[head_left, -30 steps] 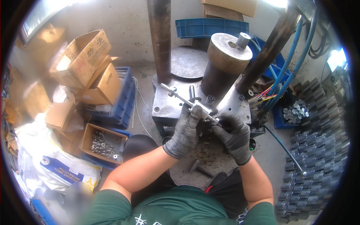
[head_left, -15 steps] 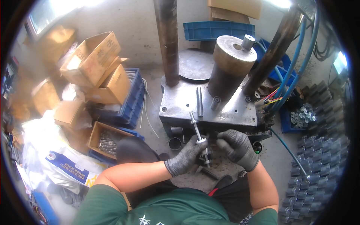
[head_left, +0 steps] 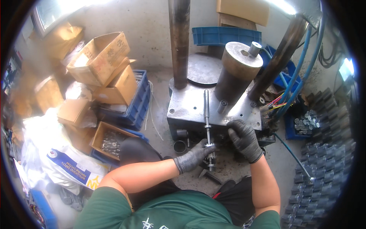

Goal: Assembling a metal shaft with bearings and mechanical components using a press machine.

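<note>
My gloved left hand (head_left: 193, 156) is closed around a slim metal shaft (head_left: 208, 134) that carries rings and collars along its length. The shaft points away from me, and its far end lines up with the near end of a loose metal rod (head_left: 206, 104) on the steel press plate (head_left: 181, 100). Whether the two touch I cannot tell. Off the plate's front edge, to the right of the shaft, my gloved right hand (head_left: 247, 142) has its fingers loosely bent and partly apart, with nothing visible in them.
On the plate stand a thick steel cylinder (head_left: 237, 72) and a short bushing (head_left: 222, 107), between dark columns (head_left: 179, 45). Stacked cardboard boxes (head_left: 100, 57) and a box of metal parts (head_left: 111, 143) lie left. Rows of dark metal blocks (head_left: 322, 171) fill the right. A hammer (head_left: 209, 175) lies below.
The shaft in my left hand has straightened and come into line with the rod. My right hand has moved away from it, to the right and forward, its fingers loosening. The view has shifted slightly.
</note>
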The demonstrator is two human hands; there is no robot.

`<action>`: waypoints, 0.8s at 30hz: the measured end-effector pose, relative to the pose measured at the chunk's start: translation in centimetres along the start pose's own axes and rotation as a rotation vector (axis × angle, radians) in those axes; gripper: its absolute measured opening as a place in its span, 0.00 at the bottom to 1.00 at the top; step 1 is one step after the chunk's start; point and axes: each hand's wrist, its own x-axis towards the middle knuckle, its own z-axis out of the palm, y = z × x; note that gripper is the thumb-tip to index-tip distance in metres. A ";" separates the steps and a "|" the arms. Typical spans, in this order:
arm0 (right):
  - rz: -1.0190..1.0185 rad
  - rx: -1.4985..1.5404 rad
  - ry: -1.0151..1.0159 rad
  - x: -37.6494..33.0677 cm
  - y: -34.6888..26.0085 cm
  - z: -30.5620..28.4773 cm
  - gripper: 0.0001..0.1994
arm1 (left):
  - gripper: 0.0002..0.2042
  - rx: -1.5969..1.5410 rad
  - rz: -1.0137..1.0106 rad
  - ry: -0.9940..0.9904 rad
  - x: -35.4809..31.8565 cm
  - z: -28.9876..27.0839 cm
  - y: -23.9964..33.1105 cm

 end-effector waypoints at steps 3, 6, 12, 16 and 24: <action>-0.051 -0.090 0.030 0.0 -0.9 -1.5 0.11 | 0.18 0.017 -0.016 0.008 0.5 -0.3 0.9; 0.019 -0.088 0.115 -1.6 -2.4 -3.9 0.10 | 0.18 0.023 -0.038 -0.013 1.1 -0.4 1.6; 0.084 -0.271 0.036 -6.4 -7.2 -12.4 0.09 | 0.17 -0.049 0.075 -0.061 2.5 -1.6 1.1; 0.153 -0.564 0.068 -11.5 -9.2 -19.4 0.09 | 0.18 -0.079 0.059 -0.019 5.6 -3.7 -1.0; 0.609 -0.807 0.081 -21.8 -5.6 -24.6 0.08 | 0.19 0.053 0.321 0.158 3.9 -1.9 0.3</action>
